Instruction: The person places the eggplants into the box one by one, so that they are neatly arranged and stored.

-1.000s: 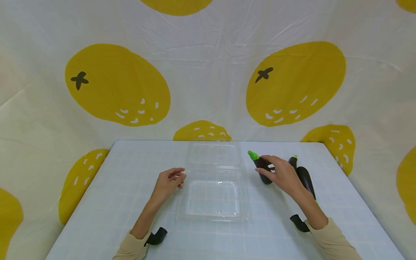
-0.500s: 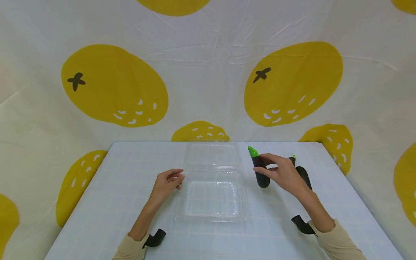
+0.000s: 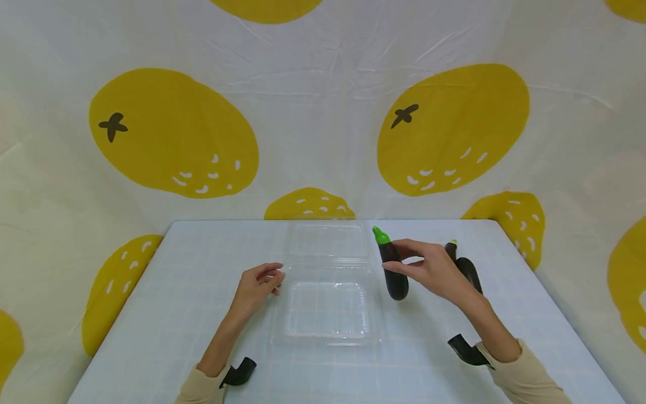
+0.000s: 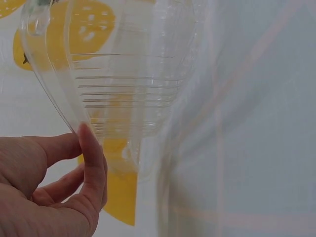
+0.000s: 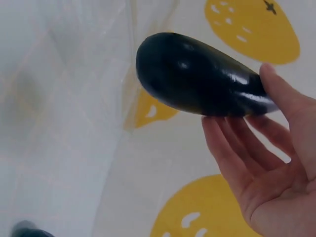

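Note:
A toy eggplant (image 3: pixel 393 280), glossy and dark with a bright green cap, is held up between the thumb and fingers of my right hand (image 3: pixel 429 266). It tilts with its cap up and away, just right of the clear plastic container (image 3: pixel 328 338). The right wrist view shows the eggplant's (image 5: pixel 192 74) rounded end pointing out of the grip. My left hand (image 3: pixel 257 286) is at the container's left side near the hinge. In the left wrist view, the thumb and index finger of my left hand (image 4: pixel 64 182) pinch the container's rim (image 4: pixel 59 106).
The container's lid (image 3: pixel 330 241) lies folded back at the far side. Two more eggplants, one dark and long (image 3: pixel 469 273), one with its green tip showing (image 3: pixel 451 249), lie behind my right hand. A fruit-print curtain (image 3: pixel 323 112) hangs beyond the table (image 3: pixel 212 241).
My right hand has lifted the eggplant and carried it left toward the container, away from the other eggplants. My left hand has stayed at the container's edge.

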Available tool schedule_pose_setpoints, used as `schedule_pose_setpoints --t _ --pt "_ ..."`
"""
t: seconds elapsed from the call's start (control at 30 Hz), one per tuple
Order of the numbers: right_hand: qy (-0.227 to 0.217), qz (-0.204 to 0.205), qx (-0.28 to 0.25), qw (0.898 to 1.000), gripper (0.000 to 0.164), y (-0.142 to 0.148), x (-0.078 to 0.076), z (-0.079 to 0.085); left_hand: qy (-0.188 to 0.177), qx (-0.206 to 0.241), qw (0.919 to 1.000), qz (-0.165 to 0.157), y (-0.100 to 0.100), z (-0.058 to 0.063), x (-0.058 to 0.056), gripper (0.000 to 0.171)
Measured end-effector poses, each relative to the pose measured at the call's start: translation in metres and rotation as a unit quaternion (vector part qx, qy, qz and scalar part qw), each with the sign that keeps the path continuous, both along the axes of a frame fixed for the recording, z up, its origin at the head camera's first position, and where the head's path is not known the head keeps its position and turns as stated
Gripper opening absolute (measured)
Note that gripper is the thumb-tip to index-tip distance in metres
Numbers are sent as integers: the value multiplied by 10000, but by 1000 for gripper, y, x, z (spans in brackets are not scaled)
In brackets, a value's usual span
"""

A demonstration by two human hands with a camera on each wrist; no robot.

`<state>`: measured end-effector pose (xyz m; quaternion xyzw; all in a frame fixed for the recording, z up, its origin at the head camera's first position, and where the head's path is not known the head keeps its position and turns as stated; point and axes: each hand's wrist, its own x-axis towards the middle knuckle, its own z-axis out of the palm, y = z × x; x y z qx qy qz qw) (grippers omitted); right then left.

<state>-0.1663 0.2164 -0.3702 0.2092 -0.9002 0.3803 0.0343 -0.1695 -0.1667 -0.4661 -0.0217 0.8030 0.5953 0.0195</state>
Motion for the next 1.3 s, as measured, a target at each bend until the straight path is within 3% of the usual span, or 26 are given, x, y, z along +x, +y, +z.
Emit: schedule_pose_setpoints --t 0.23,0.4,0.73,1.3 --pt "-593 373 -151 9974 49 -23 1 4 1 46 10000 4 -3 -3 1 35" --pt "-784 670 -269 9943 48 -36 1 4 10 -14 10000 13 -5 -4 2 35" --pt "-972 1285 -409 9861 50 -56 3 -8 -2 75 10000 37 -4 -3 2 34" --pt "-995 1875 -261 9769 47 -78 6 -36 67 56 10000 41 1 -3 0 34"
